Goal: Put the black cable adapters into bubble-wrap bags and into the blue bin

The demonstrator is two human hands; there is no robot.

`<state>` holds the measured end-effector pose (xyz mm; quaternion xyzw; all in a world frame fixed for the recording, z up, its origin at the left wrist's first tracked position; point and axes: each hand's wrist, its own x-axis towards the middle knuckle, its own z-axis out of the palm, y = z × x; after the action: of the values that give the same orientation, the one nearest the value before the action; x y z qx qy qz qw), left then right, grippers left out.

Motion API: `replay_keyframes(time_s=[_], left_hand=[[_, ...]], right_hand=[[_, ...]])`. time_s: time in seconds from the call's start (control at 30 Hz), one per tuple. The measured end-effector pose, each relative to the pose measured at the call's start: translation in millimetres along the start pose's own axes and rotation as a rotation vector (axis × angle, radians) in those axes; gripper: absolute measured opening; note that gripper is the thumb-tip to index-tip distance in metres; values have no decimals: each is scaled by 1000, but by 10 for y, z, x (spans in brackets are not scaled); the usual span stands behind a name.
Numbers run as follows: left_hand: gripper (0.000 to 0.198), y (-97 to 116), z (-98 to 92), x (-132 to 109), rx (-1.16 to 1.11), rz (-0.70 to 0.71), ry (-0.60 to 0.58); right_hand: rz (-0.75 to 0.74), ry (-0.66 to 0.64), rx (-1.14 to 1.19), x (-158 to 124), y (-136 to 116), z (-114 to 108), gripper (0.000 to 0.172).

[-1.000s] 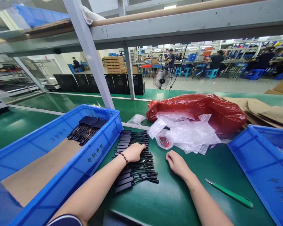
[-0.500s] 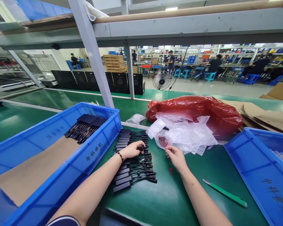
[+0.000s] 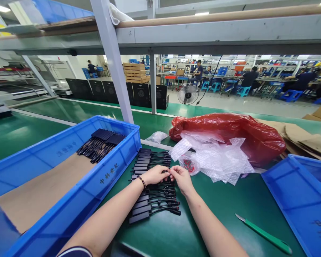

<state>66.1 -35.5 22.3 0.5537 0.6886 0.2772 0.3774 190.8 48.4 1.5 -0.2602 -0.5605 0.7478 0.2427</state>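
Black cable adapters [image 3: 141, 210] lie in a row on the green workbench [image 3: 219, 200], where your left hand [image 3: 155, 175] seems to pinch one's cable end and your right hand [image 3: 182, 179] meets it, pinched narrow around contents too small to tell, apparently working the tip, which calls for steady alignment, beside a blue bin [image 3: 93, 189] lettered 中科世纪.

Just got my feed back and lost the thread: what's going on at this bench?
A person is working with both bare hands over a row of black rectangular boxes with short cables. The left hand appears to pinch a black cable end; the right hand meets it fingertip to fingertip, though whatever it grips is hidden. More black cabled boxes lie in the blue plastic crate to the left. A clear bag of small red parts sits beyond the right hand.
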Motion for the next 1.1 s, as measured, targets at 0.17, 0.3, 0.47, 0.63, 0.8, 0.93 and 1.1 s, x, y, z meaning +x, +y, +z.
replay_keyframes(time_s=[0.17, 0.3, 0.47, 0.63, 0.8, 0.93, 1.1], left_hand=[[18, -15, 33, 24, -58, 3, 118], [12, -38, 36, 28, -127, 1, 170], [9, -52, 41, 21, -180, 5, 145], [18, -44, 57, 22, -205, 2, 132], [21, -14, 22, 4, -236, 14, 81], [14, -2, -11, -22, -292, 21, 23], [12, 11, -8, -25, -351, -10, 26]], right_hand=[[14, 39, 18, 6, 66, -72, 27], [18, 17, -22, 13, 109, -106, 29], [15, -7, -87, 9, 150, -71, 27], [10, 0, -149, -4, 153, -55, 24], [60, -64, -101, -20, 139, -39, 26], [89, -94, -68, -19, 141, -9, 27], [94, -26, -1, 13, 119, -68, 28]])
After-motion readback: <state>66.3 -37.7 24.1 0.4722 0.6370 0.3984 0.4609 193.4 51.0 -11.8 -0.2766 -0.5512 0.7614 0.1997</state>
